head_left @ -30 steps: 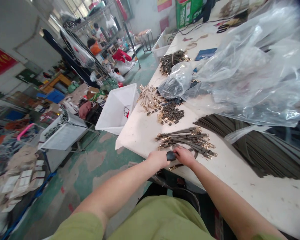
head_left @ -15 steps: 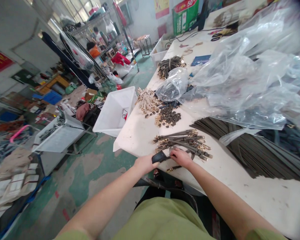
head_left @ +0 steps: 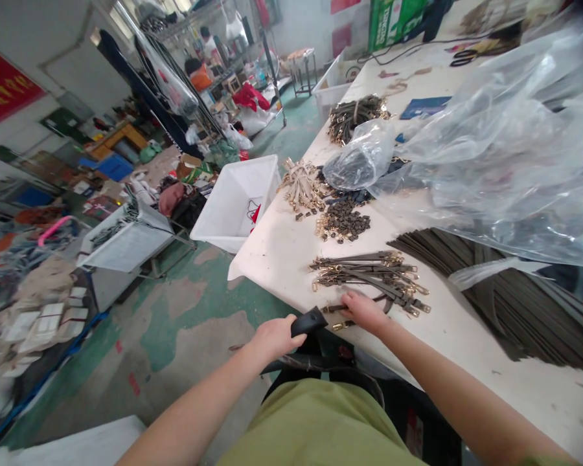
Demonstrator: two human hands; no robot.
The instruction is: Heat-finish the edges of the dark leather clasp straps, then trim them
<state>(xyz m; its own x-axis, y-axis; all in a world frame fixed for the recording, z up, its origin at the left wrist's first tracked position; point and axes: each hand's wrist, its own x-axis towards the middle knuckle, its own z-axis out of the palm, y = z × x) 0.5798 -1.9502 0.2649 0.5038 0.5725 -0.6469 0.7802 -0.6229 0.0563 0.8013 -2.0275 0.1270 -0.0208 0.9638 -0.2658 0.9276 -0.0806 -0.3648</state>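
The black piece [head_left: 309, 321] has come away from the table [head_left: 282, 259]. A second ago both hands met over it right at the table edge. Now it sits in the left hand [head_left: 274, 338] alone, out past the edge and closer to the body, tilted with its far end up. The hands have parted, so to my eye the piece has been pulled clear of whatever the right hand [head_left: 364, 310] was steadying.

The left hand is closed round the piece's near end, knuckles up, with the forearm running straight back to the body. The right hand has stayed on the table, palm down, fingers laid over a thin strap [head_left: 339, 317] with a gold clasp at its near end. From here I can't tell whether it pinches the strap or only presses on it. That arm reaches in from the right, low over the tabletop.

Just beyond the right hand lies a pile of straps [head_left: 369, 273] with gold clasps, roughly side by side. Farther back are a heap of small dark bits [head_left: 344, 225] and a cluster of gold clips [head_left: 302, 186]. To the right, long dark strips [head_left: 505, 291] run under a big clear plastic bag [head_left: 490, 149]. A white bin [head_left: 238, 200] stands on the floor beside the table's far corner.
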